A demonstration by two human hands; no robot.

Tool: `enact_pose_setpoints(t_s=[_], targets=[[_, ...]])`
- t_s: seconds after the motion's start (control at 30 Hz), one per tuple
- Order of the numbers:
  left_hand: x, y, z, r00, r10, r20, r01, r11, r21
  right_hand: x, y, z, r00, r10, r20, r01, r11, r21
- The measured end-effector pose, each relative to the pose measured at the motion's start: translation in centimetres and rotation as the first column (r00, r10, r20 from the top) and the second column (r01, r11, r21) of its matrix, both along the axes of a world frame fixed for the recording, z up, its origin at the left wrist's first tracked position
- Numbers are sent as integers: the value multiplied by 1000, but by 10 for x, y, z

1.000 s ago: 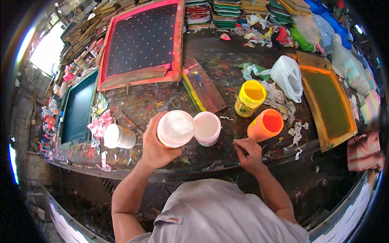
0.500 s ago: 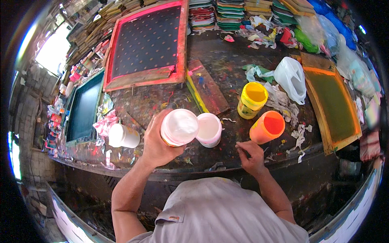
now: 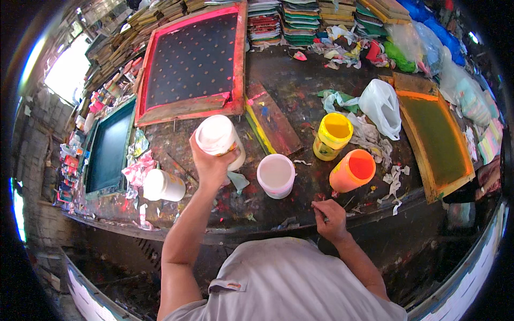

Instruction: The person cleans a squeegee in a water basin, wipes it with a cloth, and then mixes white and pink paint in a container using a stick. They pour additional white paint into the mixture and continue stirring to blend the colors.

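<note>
My left hand [image 3: 212, 166] is wrapped round a white plastic jar [image 3: 215, 135] with a white top. I cannot tell whether its base touches the table. To its right stands an open tub [image 3: 276, 176] with pale contents, apart from both hands. My right hand [image 3: 331, 220] is at the table's near edge, fingers curled, with nothing visible in them. Just beyond it is an open orange tub [image 3: 352, 171] with orange-red contents. Farther back stands an open yellow tub [image 3: 333, 137]. Another white jar [image 3: 164, 185] is left of my left forearm.
A pink-edged screen frame [image 3: 194, 61] lies at the back left, a wooden board [image 3: 276, 120] beside it. An orange-edged frame [image 3: 436, 142] is at right, a dark green one [image 3: 110, 150] at left. Crumpled rags and a white plastic bag [image 3: 380, 107] lie behind the tubs.
My left hand has carried the white jar away from me and a little left, clear of the pale tub. More of the jar's side now shows. My right hand has hardly moved.
</note>
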State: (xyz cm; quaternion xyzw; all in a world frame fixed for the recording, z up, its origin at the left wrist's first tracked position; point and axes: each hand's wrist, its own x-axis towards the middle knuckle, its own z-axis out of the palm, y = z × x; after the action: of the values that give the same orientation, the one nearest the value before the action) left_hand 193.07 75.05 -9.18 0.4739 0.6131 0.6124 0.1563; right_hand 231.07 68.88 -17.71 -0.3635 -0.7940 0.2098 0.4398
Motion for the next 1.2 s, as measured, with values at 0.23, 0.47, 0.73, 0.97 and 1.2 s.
enact_pose_setpoints(t_s=[0.23,0.47,0.73,0.97,1.2], targets=[[14,43,-58,998,-23,-56,23,1000,0,-4,5,-8,998,-55,30,51,990,131],[5,47,-94,989,-136,50,132,988,76,-15,4,-7,994,-86,68,71,978,195],[2,-51,-52,958,-125,-258,65,972,-227,-6,-3,-16,995,-36,88,18,980,200],[-107,-152,2,721,65,-690,38,990,133,-15,-16,-13,993,-85,81,74,989,125],[-228,-181,-37,892,81,-445,-95,995,-10,-135,-55,23,998,67,2,-67,993,94]])
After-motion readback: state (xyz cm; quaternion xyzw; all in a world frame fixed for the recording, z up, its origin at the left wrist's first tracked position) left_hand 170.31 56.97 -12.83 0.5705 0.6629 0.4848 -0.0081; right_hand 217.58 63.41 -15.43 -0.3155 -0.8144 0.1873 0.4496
